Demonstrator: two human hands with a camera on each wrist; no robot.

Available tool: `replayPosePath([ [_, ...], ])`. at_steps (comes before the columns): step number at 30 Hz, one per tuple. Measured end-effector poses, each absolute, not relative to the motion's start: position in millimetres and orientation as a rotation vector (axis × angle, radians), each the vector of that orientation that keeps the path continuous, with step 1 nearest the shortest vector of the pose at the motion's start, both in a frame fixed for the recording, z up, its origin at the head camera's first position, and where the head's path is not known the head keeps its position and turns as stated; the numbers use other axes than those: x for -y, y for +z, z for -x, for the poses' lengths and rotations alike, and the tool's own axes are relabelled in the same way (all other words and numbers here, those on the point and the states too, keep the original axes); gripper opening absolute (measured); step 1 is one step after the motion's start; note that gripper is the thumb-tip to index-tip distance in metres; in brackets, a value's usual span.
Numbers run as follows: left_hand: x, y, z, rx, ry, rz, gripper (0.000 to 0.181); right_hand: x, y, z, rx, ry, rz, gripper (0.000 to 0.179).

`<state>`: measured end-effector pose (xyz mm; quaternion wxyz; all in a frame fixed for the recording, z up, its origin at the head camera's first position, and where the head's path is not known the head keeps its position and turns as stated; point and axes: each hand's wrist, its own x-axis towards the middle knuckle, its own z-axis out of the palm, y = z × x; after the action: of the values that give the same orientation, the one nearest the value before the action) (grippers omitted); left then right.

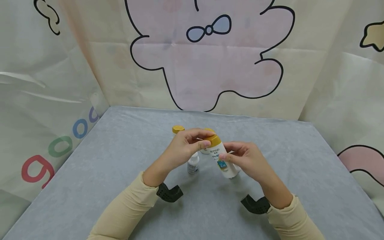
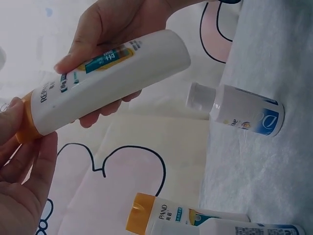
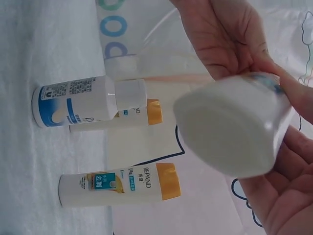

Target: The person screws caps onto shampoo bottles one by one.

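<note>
A white shampoo bottle [image 1: 228, 169] with a yellow-orange cap is held tilted above the table, its cap toward the upper left. My left hand [image 1: 187, 146] pinches the cap [image 2: 29, 120] between thumb and fingers. The right hand [image 1: 247, 160] grips the bottle's body, thumb on the labelled front and fingers behind. From below, the right wrist view shows the bottle's base [image 3: 222, 129]. Standing near the left hand is a small white bottle [image 1: 193, 164] with a white cap. Two more yellow-capped bottles stand behind the hands, one of them a matching shampoo bottle [image 3: 117, 186].
A grey-blue cloth [image 1: 114, 160] covers the table. Another white bottle with a blue label [image 2: 249, 110] stands on it, partly hidden behind the held bottle in the head view. A printed cartoon curtain [image 1: 207, 73] hangs along the back and sides.
</note>
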<state>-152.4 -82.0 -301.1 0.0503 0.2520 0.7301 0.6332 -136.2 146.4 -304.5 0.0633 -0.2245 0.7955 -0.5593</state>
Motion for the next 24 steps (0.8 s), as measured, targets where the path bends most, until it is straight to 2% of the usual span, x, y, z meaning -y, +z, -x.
replayPosePath([
  [12,66.7,-309.1,164.3,-2.011,2.145,-0.42,0.031,-146.8,-306.8,143.6,-2.507,-1.697,0.473,0.038],
  [24,47.4,-309.3,180.4,-1.936,2.154,-0.39,0.035,-154.4,-307.3,152.4,-2.521,-1.818,0.382,0.042],
])
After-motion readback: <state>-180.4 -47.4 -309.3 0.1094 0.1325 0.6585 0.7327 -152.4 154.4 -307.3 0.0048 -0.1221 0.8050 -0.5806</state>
